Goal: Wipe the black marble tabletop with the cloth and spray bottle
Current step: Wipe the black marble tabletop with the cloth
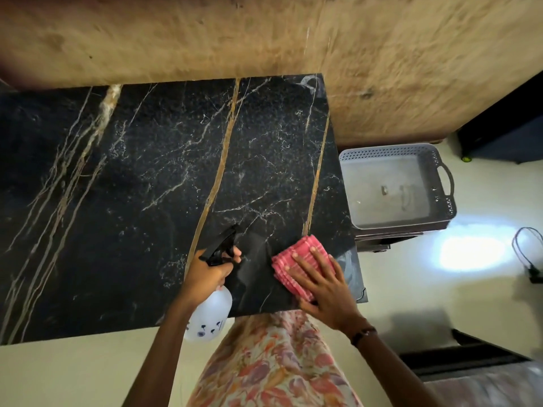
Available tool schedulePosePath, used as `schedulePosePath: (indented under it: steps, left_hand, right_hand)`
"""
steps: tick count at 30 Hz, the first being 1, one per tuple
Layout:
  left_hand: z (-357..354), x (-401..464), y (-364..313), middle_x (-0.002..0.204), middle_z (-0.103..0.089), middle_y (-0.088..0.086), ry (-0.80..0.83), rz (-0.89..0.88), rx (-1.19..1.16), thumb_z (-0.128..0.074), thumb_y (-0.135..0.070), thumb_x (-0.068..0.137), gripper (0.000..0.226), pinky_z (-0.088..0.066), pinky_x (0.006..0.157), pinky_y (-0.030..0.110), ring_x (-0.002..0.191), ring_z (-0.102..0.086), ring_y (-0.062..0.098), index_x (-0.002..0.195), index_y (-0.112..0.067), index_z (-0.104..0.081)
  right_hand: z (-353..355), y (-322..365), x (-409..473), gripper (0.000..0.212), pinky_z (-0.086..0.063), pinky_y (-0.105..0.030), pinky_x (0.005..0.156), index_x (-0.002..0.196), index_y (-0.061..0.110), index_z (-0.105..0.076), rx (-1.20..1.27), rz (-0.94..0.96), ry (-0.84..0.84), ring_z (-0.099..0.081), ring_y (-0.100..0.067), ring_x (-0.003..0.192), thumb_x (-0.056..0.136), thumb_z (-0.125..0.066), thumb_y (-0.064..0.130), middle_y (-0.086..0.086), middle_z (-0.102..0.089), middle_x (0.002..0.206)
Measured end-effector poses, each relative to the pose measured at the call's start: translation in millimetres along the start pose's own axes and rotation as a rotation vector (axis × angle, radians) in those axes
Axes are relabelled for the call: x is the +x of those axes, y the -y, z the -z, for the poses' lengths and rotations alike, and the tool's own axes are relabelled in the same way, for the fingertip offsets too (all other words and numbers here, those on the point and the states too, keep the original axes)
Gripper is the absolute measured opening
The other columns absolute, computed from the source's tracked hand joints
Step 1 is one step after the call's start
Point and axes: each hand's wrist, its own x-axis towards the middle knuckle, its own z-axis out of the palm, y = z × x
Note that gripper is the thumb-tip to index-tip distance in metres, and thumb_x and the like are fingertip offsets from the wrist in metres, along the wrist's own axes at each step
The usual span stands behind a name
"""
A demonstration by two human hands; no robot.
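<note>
The black marble tabletop (141,186), veined in white and gold, fills the middle of the head view. My left hand (207,271) grips the neck of a translucent white spray bottle (210,315) with a black trigger head, its nozzle pointing out over the table near the front edge. A folded pink checked cloth (296,259) lies near the table's front right corner. My right hand (323,286) presses flat on it with straight, spread fingers. A darker, duller patch of marble lies between the two hands.
A grey perforated plastic basket (440,183) stands on a dark stand just right of the table. A tan wall runs behind the table. Pale floor lies in front and to the right, with a black cable loop (526,251) at far right.
</note>
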Motion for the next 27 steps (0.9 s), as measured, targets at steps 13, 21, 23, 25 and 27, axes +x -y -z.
schedulePosePath:
  steps: [13,21,23,25,27]
  left_hand:
    - [41.3,-26.5,34.7,0.088,-0.062,0.018,-0.043,0.006,-0.002,-0.045,0.016,0.08,0.032,-0.025,0.041,0.024,0.033,-0.029,0.008,0.093,-0.004,-0.067]
    - [63.1,-28.7,40.9,0.09,-0.066,0.016,-0.076,-0.003,-0.019,-0.046,0.014,0.082,0.032,-0.028,0.04,0.02,0.034,-0.032,0.007,0.092,-0.006,-0.068]
    - [67.1,-30.1,42.6,0.088,-0.066,0.015,-0.076,0.003,-0.009,-0.047,0.014,0.082,0.031,-0.028,0.041,0.021,0.035,-0.033,0.007,0.093,-0.006,-0.068]
    - [69.1,-32.3,43.0,0.082,-0.065,0.012,-0.078,-0.001,-0.003,-0.046,0.014,0.081,0.031,-0.029,0.04,0.021,0.034,-0.034,0.007,0.093,-0.005,-0.067]
    - [71.9,-33.8,44.3,0.081,-0.066,0.01,-0.085,-0.008,0.013,-0.046,0.014,0.081,0.031,-0.03,0.04,0.022,0.035,-0.035,0.006,0.093,-0.005,-0.067]
  right_hand:
    - [4.4,76.1,98.8,0.064,-0.019,-0.067,0.109,0.145,0.031,-0.032,0.03,-0.157,0.002,-0.014,-0.036,0.144,0.087,-0.038,0.056,-0.005,-0.03,0.155]
    - [0.8,41.7,39.0,0.061,-0.024,-0.06,0.108,0.143,0.032,-0.035,-0.062,0.013,0.012,-0.017,-0.032,0.143,0.088,-0.037,0.057,-0.004,-0.039,0.15]
    - [7.6,32.2,70.6,0.064,-0.024,-0.061,0.11,0.146,0.03,-0.033,-0.04,-0.154,0.008,-0.013,-0.033,0.145,0.088,-0.035,0.056,-0.004,-0.031,0.154]
    - [13.3,42.0,113.8,0.068,-0.016,-0.061,0.112,0.148,0.031,-0.027,0.01,-0.271,-0.007,-0.012,-0.036,0.145,0.086,-0.034,0.059,-0.001,-0.024,0.157]
    - [14.2,64.3,152.3,0.069,-0.012,-0.061,0.11,0.149,0.033,-0.025,0.043,-0.298,-0.003,-0.013,-0.039,0.144,0.086,-0.03,0.061,0.0,-0.021,0.158]
